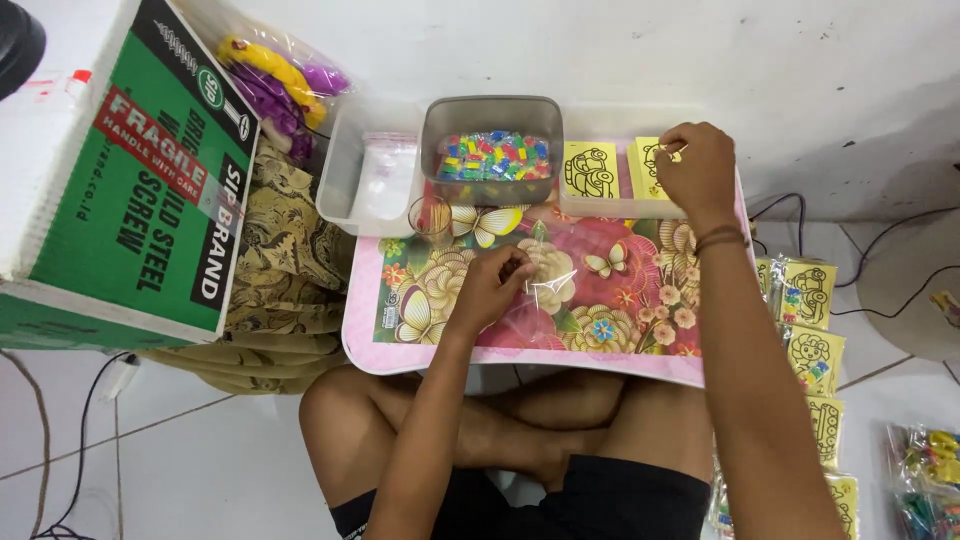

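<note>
- The left hand (492, 288) has its fingers pinched together on the edge of a small clear plastic bag (552, 290), which lies flat on the flowered tray table (520, 358) just past the fingertips; the pinch looks meant to pin it or part its mouth
- The right hand (697, 167) reaches forward, fingertips closed on the top yellow card (652, 160) of a stack, as if lifting one sheet free
- Two stacks of yellow picture cards sit side by side in a shallow clear tray (620, 208); the second stack (590, 170) lies just left of the right fingers
- One grey tub of coloured beads (492, 150) stands beyond the left fingers, close at hand
- One clear cup (430, 218) stands left of them
- A row of bagged cards (812, 340) lies outside the right forearm; at least four show
</note>
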